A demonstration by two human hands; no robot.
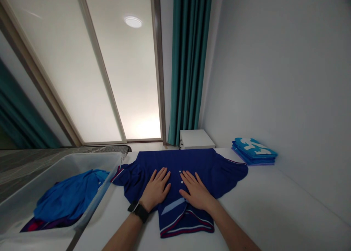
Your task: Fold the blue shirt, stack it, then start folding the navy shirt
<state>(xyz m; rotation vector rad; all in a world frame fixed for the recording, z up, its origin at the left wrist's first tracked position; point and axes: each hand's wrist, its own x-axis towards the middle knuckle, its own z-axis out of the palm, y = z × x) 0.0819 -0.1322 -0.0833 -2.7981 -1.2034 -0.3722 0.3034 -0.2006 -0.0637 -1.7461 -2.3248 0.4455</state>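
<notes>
A dark blue polo shirt (208, 167) lies spread front-up on the white table (274, 207), its collar with red and white trim toward me and white buttons down the middle. My left hand (157, 188) rests flat on the shirt left of the buttons, fingers stretched out, a black watch on the wrist. My right hand (196, 192) lies flat just right of the buttons, fingers spread. Neither hand holds anything.
A clear plastic bin (68, 163) at the left holds crumpled blue garments (68, 198). A stack of folded blue shirts (253, 151) sits at the table's far right by the wall. A small white cabinet (196, 138), teal curtain (189, 60) and frosted window stand behind.
</notes>
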